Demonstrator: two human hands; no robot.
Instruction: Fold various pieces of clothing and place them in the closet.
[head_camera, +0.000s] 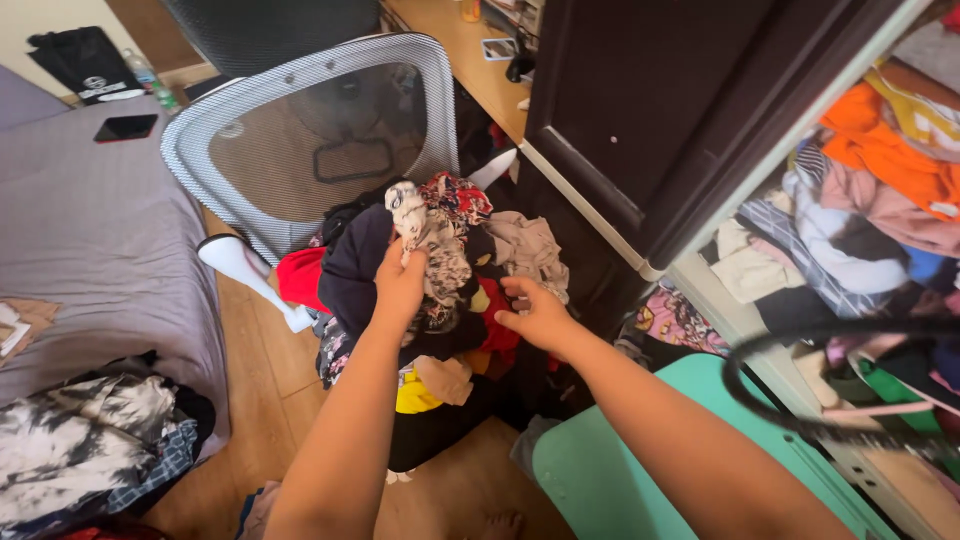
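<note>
The left hand pinches a patterned cloth in a closed grip above the clothes pile, while the right hand, fingers curled, touches clothes beside it.

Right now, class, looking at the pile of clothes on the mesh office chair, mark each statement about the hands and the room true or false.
1. The left hand closes its grip on a white patterned garment. True.
2. The right hand holds a black phone. False: it rests on the clothes pile; the black phone lies on the grey bed.
3. The dark wardrobe door stands open. True.
4. The mesh-backed office chair is bare. False: clothes are heaped on it.
</note>
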